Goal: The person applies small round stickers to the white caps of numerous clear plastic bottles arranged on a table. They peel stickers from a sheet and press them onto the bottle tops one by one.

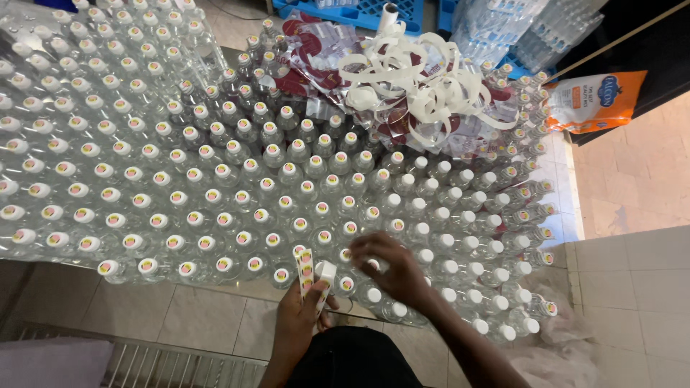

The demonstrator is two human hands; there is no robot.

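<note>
Several clear plastic bottles with white caps stand packed together across a low surface. Round pink-and-yellow stickers mark the caps on the left and middle; caps at the right are plain white. My left hand holds a white backing strip of round stickers upright near the front edge. My right hand reaches over the front bottles, fingers bent down on a cap, a little right of the strip.
A heap of curled white backing strips lies on red-printed plastic sheets atop the far bottles. An orange bag sits at the right. Blue crates stand behind. Tiled floor and a metal grate lie near me.
</note>
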